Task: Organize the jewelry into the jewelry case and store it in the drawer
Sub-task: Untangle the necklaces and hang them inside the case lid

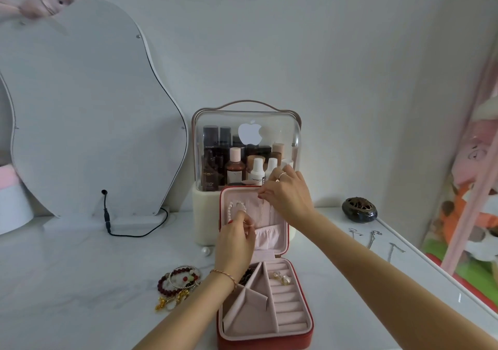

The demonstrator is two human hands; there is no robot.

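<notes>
White counter [80,282] with the jewelry case [265,295] as landmark, head view. Behind and to the left of the case leans a wavy mirror [89,107]; directly behind it stands a clear cosmetics box [246,147] of bottles, against which the raised lid [253,212] of the case rests. The case lies open, red outside and pink inside, its tray of compartments toward the viewer; a few earrings [283,278] sit in the ring rolls at the right of the tray. Left of the case, on the counter, lies a heap of bead bracelets [179,282]; well to its right lie several thin chains [377,239], with a dark ornate dish [359,209] behind them. A pearl bracelet [234,209] hangs inside the lid at its left. The right hand [288,196], at the top of the lid, pinches the upper end of a fine necklace chain [262,209], apparently at a hook; the left hand [237,237], lower on the lid above the gathered pocket [265,237], pinches the chain's lower end with curled fingers [249,224]. Risk, as judged: the chain is thin and slack, so it may slip off the hook once let go, or tangle with the neighbouring pearls; pressure on the propped lid may tip it or shift the case.
</notes>
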